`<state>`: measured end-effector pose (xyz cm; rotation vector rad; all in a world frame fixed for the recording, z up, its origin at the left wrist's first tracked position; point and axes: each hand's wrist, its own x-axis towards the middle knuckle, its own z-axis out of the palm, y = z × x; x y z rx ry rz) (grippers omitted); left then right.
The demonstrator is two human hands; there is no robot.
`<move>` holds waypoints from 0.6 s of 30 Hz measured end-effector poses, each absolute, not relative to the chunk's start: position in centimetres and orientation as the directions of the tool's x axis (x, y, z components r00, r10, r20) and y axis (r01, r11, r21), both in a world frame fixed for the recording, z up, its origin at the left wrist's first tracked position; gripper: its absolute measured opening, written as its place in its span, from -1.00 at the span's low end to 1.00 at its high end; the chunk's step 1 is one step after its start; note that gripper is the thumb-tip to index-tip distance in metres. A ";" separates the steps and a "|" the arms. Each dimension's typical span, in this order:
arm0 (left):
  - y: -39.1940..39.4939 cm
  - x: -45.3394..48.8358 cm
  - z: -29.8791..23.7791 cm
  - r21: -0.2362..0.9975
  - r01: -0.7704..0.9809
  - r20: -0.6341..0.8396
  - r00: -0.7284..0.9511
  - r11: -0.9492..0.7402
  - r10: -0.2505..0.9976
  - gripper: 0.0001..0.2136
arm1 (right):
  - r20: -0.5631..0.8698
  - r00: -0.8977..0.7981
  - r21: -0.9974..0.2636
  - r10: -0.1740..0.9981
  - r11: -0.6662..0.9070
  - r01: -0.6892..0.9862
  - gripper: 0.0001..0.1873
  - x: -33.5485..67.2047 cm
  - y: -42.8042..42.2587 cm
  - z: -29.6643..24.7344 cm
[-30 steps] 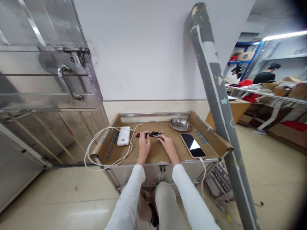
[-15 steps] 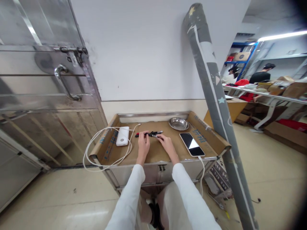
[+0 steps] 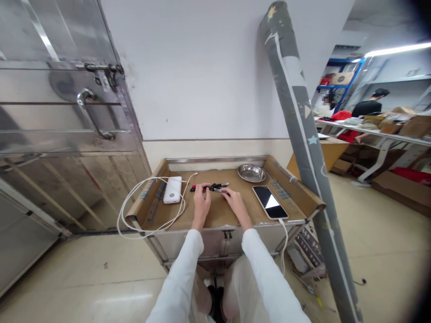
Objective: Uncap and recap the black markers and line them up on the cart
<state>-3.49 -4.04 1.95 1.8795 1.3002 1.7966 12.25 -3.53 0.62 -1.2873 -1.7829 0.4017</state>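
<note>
Both my hands rest on a cardboard-lined metal cart [image 3: 303, 199] in front of me. My left hand [image 3: 201, 202] has its fingertips on a small bundle of pens [image 3: 210, 187], black ones and a red one, lying on the cardboard. My right hand [image 3: 233, 200] touches the right end of the same bundle, fingers curled around a pen tip. The fingers of both hands are pinched on the pens.
A white power bank [image 3: 173, 189] with a looping white cable [image 3: 134, 211] lies at the left. A steel dish [image 3: 251, 173] and a phone [image 3: 270, 202] lie at the right. A rolled grey mat [image 3: 299, 112] leans beside the cart. A steel door [image 3: 67, 112] stands left; people work far right.
The view shifted slightly as my head moved. My hands stay on the pens in the same place.
</note>
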 end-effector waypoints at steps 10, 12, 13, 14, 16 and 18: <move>-4.0 -3.5 1.6 0.684 0.437 0.666 -0.048 -0.583 0.745 -0.88 | 0.503 0.049 -0.544 0.863 0.272 0.794 -0.69 12.4 -3.4 0.1; -3.9 -3.3 1.4 0.642 0.462 0.628 0.139 -0.611 0.765 -0.88 | 0.529 0.061 -0.538 0.846 0.279 0.795 -0.67 12.4 -3.5 0.2; -3.8 -3.2 1.2 0.609 0.482 0.605 0.231 -0.630 0.762 -0.88 | 0.548 0.060 -0.537 0.834 0.295 0.791 -0.66 12.4 -3.5 0.2; -3.6 -3.1 1.0 0.572 0.505 0.584 0.303 -0.646 0.753 -0.88 | 0.568 0.057 -0.535 0.821 0.315 0.784 -0.66 12.4 -3.6 0.3; -3.1 -2.9 0.6 0.505 0.561 0.555 0.372 -0.656 0.744 -0.88 | 0.599 0.037 -0.530 0.800 0.362 0.767 -0.66 12.4 -3.6 0.4; -2.5 -2.6 0.2 0.481 0.610 0.536 0.364 -0.630 0.762 -0.87 | 0.608 -0.002 -0.522 0.794 0.402 0.752 -0.67 12.3 -3.6 0.4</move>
